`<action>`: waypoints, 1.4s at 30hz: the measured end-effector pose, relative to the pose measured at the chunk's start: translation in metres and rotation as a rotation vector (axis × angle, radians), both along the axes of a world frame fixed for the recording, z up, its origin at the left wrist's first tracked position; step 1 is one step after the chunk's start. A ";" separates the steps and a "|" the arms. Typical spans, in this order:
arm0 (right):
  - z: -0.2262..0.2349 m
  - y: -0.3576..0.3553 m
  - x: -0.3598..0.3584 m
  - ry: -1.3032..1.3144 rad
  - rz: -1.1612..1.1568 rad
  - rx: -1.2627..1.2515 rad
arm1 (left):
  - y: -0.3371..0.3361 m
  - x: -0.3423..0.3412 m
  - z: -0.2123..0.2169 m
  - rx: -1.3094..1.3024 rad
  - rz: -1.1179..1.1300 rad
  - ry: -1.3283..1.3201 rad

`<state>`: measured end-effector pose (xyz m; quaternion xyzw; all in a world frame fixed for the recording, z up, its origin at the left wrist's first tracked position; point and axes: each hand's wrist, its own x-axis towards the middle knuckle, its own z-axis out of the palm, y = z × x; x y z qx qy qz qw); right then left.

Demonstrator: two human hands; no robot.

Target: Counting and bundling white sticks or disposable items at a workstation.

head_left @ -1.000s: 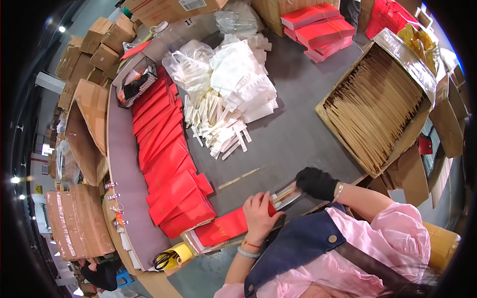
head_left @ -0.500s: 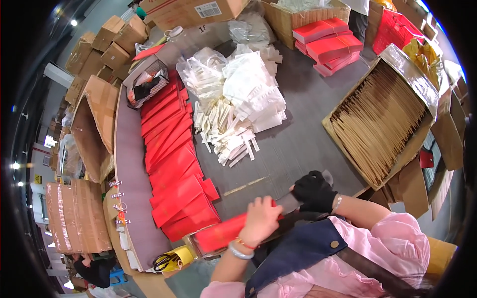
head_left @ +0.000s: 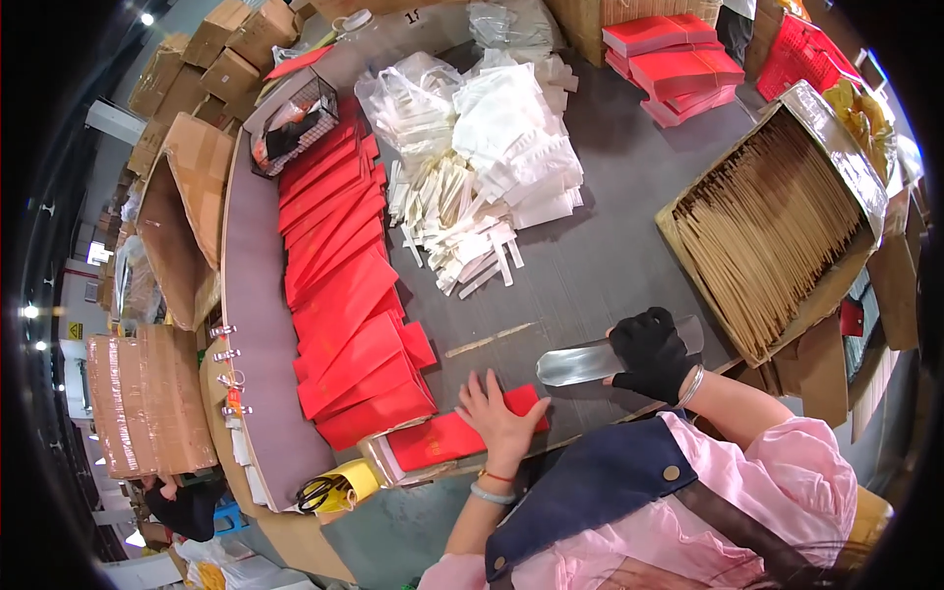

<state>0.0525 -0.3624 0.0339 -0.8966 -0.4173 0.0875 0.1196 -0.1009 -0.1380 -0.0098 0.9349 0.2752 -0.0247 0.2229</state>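
My left hand is bare and lies with fingers spread on a red envelope at the table's front edge. My right hand, in a black glove, is closed around a long, clear, shiny, trough-shaped piece. One end of that piece points left over the table; its other end shows beyond my knuckles. Left of my hands runs a long overlapping row of red envelopes. A heap of white paper strips and packets lies farther back on the grey table.
On the right stands an open carton of packed brown strips. Stacked red bundles sit at the back. A wire basket is at the far left. A yellow holder with black-handled scissors hangs near the front left corner.
My left hand, blurred before, now lies spread on the red envelope. My right hand has turned the clear piece, whose left end shows more fully. The whole view has shifted slightly.
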 end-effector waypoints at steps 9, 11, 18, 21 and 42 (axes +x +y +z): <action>-0.012 0.025 -0.014 0.116 0.186 -0.036 | 0.007 0.000 -0.017 -0.123 0.031 -0.080; -0.027 0.053 -0.027 0.188 0.254 0.055 | 0.007 -0.003 -0.016 -0.126 -0.009 -0.079; -0.044 0.085 0.104 -0.127 -0.178 0.448 | 0.040 0.028 0.002 -0.205 -0.149 -0.395; -0.040 0.103 0.195 -0.054 -0.485 0.681 | 0.056 0.075 -0.004 -0.072 -0.208 -0.469; -0.034 0.028 0.089 0.030 -0.343 0.433 | 0.108 0.121 -0.042 -0.013 -0.185 -0.434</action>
